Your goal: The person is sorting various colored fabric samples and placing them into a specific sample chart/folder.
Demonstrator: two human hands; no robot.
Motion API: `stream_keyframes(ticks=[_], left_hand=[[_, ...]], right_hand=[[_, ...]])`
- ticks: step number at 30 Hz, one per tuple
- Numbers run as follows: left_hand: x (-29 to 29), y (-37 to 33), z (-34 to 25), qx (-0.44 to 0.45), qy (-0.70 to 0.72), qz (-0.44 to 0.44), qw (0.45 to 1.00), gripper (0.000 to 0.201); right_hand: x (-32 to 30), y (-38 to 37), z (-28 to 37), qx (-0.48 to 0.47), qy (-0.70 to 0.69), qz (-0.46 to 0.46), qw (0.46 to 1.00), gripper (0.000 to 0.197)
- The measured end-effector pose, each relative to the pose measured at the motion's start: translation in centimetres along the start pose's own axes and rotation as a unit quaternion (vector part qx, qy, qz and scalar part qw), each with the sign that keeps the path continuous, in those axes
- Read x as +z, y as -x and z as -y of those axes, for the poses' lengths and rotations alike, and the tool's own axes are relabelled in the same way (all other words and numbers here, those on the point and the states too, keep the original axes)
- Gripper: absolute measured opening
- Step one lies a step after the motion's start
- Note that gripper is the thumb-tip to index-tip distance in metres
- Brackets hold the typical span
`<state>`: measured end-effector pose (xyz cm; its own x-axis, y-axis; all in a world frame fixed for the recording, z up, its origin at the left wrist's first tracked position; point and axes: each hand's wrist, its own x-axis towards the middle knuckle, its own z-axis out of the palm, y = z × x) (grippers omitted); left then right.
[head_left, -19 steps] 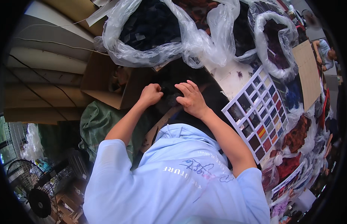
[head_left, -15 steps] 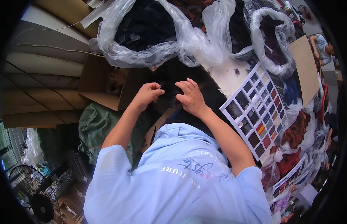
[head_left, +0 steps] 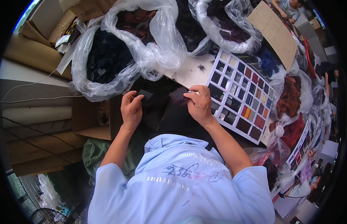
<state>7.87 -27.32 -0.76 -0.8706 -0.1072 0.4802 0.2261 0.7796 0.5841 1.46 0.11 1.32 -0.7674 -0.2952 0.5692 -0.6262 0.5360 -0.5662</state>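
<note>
My left hand (head_left: 130, 110) is raised over a dark area in front of my shirt, thumb and forefinger pinched on a small dark square piece (head_left: 145, 94). Opposite it, my right hand (head_left: 200, 104) has its fingers curled together on a dark purplish piece (head_left: 178, 95), thin and blurry at its edges. A gap separates the two pieces. Just right of my right hand lies a white sample card (head_left: 235, 129) with rows of coloured swatches. Beyond my left hand stands a clear plastic bag (head_left: 79, 74) of dark blue pieces, its rim rolled down.
Further clear bags hold red-brown pieces (head_left: 134, 24) and dark purple pieces (head_left: 233, 31). A cardboard box (head_left: 87, 119) opens at the left above a green sack (head_left: 96, 153). A tan board (head_left: 274, 31) leans at the upper right, near another person (head_left: 289, 9).
My hands have drawn apart, the left one going left and the right one slightly right. Dark pieces now show at both fingertips. The view has turned, shifting the bags left.
</note>
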Motion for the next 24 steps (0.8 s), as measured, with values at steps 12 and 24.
stream_keyframes(ticks=[12,24], left_hand=[[13.6,-8.7,-11.3,-0.102,0.229,0.235,0.939,0.02],[29.5,-15.4,-18.6,-0.119,0.271,0.411,0.862,0.037]], right_hand=[[-17.5,5.7,-11.0,0.462,-0.218,-0.187,0.839,0.018],[-17.5,1.8,-20.1,0.551,-0.094,-0.018,0.829,0.015]])
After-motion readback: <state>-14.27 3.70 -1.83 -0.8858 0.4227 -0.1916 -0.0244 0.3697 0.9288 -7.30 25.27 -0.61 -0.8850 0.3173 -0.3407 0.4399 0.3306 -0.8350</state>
